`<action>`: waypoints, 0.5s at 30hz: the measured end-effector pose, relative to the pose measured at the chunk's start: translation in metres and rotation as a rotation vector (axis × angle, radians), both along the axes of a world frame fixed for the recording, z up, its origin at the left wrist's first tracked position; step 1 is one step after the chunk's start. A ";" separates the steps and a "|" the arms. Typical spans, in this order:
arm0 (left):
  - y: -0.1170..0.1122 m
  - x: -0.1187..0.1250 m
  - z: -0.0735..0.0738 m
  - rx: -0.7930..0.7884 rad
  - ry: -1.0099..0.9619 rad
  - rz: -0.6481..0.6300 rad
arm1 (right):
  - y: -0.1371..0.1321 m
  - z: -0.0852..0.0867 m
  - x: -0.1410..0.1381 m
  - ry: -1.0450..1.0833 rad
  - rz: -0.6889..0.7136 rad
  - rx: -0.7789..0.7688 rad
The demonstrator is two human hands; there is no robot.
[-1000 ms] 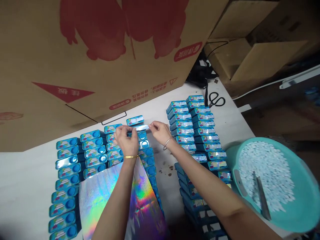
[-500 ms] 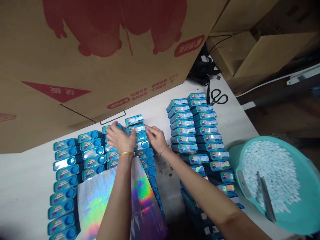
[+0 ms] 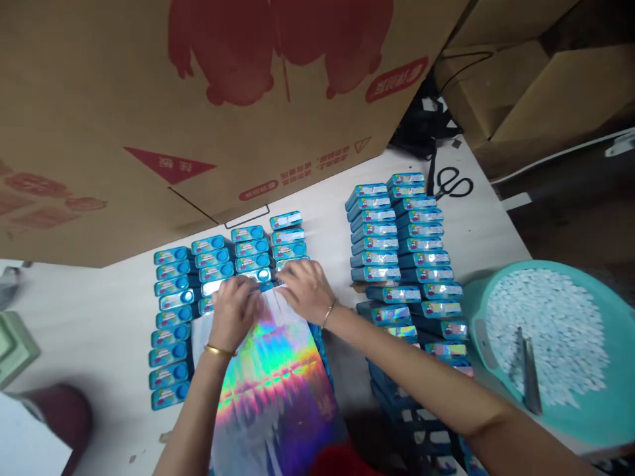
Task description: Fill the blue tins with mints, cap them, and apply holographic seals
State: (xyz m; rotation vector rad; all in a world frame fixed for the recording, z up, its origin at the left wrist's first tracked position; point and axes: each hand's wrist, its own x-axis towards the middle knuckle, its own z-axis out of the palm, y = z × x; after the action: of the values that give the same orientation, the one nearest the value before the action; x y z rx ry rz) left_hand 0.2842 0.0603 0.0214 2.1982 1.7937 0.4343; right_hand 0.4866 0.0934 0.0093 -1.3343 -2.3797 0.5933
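Note:
A shiny holographic sheet point(image 3: 278, 390) lies over the near part of the left group of small blue boxes point(image 3: 171, 338). My left hand point(image 3: 234, 312) is at the sheet's far edge, with fingers curled and closed on it. Close by on the right, my right hand point(image 3: 308, 291) has its thumb and fingers closed at the same edge, near the far right corner. The fingertips of both hands are partly hidden and a little blurred. Beyond them, more blue boxes point(image 3: 252, 247) stand in rows, some with round marks on top and some with silvery strips.
Two more rows of blue boxes point(image 3: 374, 243) stand right of my right arm. A teal basin point(image 3: 590, 423) holds many small pale pieces and a metal scoop point(image 3: 532, 387). Scissors point(image 3: 454, 184) lie behind. A large cardboard box point(image 3: 307, 125) walls off the back.
Both hands have come back from the far boxes to the sheet's far edge. The boxes they were touching now stand uncovered. The view has shifted left.

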 end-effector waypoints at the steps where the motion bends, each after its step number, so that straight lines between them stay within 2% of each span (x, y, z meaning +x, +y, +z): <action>1: -0.010 -0.003 -0.002 0.001 0.045 -0.014 | -0.008 -0.001 -0.009 -0.025 0.042 0.002; 4: -0.026 -0.002 -0.010 0.036 0.133 -0.006 | -0.018 -0.011 -0.027 -0.101 0.063 0.003; 8: -0.028 0.005 -0.015 0.076 0.188 -0.030 | -0.016 -0.023 -0.033 -0.122 0.045 0.024; 15: -0.040 0.007 -0.019 0.150 0.231 -0.080 | -0.017 -0.025 -0.031 -0.134 0.043 0.044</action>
State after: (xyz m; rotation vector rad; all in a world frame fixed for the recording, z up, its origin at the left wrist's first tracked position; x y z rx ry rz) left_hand 0.2912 0.0205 0.0019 2.5041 1.8303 0.3177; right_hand 0.4553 0.0763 -0.0162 -1.3466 -2.5186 0.4736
